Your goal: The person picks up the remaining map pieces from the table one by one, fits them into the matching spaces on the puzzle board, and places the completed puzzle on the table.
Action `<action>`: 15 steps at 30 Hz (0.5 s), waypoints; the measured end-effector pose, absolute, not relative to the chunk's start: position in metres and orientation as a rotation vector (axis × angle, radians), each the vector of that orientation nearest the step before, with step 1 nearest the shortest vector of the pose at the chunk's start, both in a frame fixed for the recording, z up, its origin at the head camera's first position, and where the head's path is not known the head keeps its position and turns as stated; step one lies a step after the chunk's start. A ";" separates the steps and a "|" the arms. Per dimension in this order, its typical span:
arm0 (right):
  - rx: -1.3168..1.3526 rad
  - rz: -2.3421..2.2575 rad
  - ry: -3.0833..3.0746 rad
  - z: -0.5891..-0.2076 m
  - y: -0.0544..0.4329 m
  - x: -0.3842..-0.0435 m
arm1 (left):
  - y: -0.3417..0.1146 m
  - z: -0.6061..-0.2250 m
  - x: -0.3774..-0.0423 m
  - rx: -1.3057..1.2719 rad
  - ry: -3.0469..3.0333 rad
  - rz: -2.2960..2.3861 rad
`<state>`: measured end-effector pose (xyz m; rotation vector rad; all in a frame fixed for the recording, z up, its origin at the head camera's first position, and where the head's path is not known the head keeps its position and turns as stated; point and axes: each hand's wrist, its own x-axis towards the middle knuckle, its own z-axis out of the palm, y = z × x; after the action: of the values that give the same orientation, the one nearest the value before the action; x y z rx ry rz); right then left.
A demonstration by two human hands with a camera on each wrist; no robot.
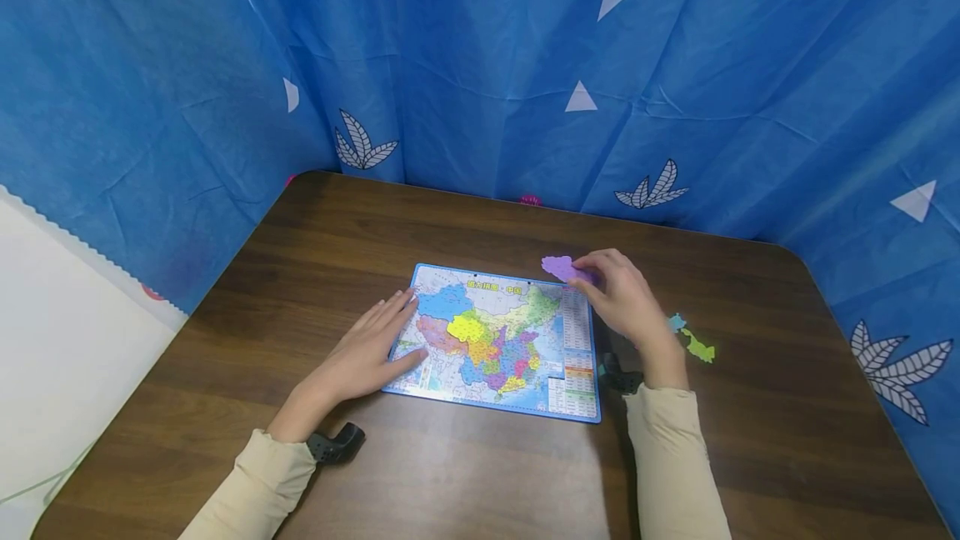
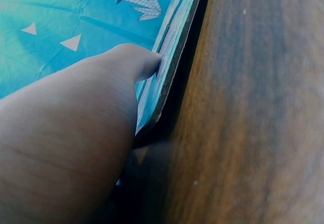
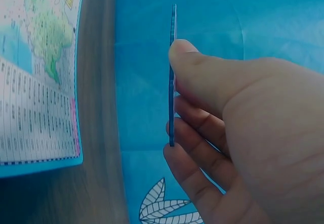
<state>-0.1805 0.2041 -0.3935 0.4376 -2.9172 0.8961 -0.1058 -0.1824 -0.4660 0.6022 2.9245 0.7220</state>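
Note:
A map puzzle board [image 1: 465, 386] of China with coloured regions lies on the table. My left hand [image 1: 371, 352] rests on its left edge, fingers stretched out; in the left wrist view the thumb [image 2: 144, 64] touches the board's surface by the near edge. Above the board's far right corner, my right hand [image 1: 626, 298] pinches a purple puzzle piece [image 1: 557, 267] between thumb and fingers. The right wrist view shows that puzzle piece [image 3: 172, 82] edge-on as a thin flat slab, apart from the board [image 3: 50, 169].
Right of the right forearm, a yellow-green puzzle piece [image 1: 701, 347] and a small light-blue piece [image 1: 677, 322] lie on the brown wooden table [image 1: 780, 407]. A blue patterned curtain [image 1: 480, 65] hangs along the table's far side.

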 end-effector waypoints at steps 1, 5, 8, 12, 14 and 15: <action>0.446 0.898 -2.915 -0.393 0.203 -0.180 | -0.183 -0.466 -0.106 0.600 2.925 0.722; 0.480 0.896 -2.903 -0.391 0.199 -0.179 | -0.183 -0.465 -0.106 0.601 2.924 0.723; 0.512 0.897 -2.897 -0.390 0.195 -0.179 | -0.183 -0.465 -0.106 0.605 2.926 0.725; 0.543 0.893 -2.912 -0.388 0.190 -0.178 | -0.183 -0.465 -0.106 0.610 2.929 0.730; 0.542 0.890 -2.932 -0.388 0.188 -0.177 | -0.183 -0.466 -0.106 0.611 2.930 0.730; 0.539 0.888 -2.943 -0.387 0.187 -0.177 | -0.184 -0.466 -0.106 0.611 2.930 0.730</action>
<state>-0.1770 0.1871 -0.3874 0.5395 -2.9430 0.8881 -0.1057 -0.1836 -0.4662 0.6109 2.9296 0.7302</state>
